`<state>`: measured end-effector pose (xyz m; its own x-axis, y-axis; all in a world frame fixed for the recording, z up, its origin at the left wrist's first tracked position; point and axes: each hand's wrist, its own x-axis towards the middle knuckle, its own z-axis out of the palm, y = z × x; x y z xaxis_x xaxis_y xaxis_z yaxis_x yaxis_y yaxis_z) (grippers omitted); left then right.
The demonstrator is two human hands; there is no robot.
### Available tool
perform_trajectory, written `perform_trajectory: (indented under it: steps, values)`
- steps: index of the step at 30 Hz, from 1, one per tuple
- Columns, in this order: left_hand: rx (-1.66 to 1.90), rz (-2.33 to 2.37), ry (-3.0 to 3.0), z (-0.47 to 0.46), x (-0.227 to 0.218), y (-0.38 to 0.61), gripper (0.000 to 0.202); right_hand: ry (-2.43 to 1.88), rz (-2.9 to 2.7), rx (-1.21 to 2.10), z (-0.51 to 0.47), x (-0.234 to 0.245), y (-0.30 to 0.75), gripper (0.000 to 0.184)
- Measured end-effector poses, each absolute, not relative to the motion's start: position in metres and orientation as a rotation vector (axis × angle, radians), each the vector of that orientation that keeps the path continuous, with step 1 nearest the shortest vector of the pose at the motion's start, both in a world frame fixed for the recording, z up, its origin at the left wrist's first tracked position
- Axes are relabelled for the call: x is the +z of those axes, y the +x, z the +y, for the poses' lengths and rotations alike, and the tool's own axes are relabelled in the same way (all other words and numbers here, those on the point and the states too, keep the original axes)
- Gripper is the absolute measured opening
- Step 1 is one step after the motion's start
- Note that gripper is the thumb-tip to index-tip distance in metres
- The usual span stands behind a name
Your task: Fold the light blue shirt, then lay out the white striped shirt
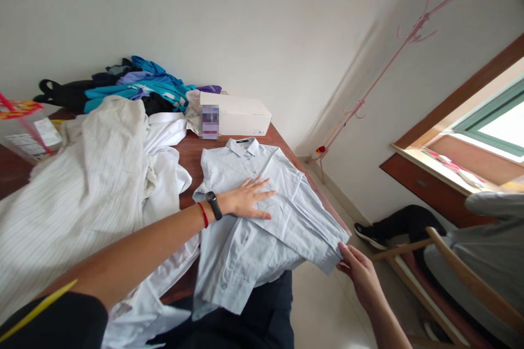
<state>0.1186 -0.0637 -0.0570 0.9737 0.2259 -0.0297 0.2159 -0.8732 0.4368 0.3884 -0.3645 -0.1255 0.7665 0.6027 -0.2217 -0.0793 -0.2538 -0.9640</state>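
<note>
The brown counter (191,155) is partly covered by a big striped cloth (98,174). On it too, a pale blue shirt (262,237) is laid, collar near a white box (241,114). The shirt is pressed by the spread left hand (248,199); one edge is pinched by the right hand (358,268).

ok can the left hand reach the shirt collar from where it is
Likely yes: the left hand rests on the light grey-blue shirt, below its collar, with nothing visible between.
</note>
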Motion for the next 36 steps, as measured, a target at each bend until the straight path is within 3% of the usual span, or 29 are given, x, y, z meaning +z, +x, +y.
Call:
perform_trajectory:
  steps: [15, 32, 36]
  values:
    - [0.029, 0.309, 2.732, -0.064, -0.066, 0.119, 0.090, -1.581, -0.419, 0.608, -0.365, -0.127, 0.393, 0.047]
    - [0.076, 0.321, 2.804, -0.061, -0.078, 0.121, 0.092, -1.797, -0.348, 0.453, -0.365, -0.157, 0.417, 0.064]
    - [0.081, 0.311, 2.816, -0.060, -0.079, 0.121, 0.091, -1.853, -0.422, 0.544, -0.364, -0.157, 0.424, 0.064]
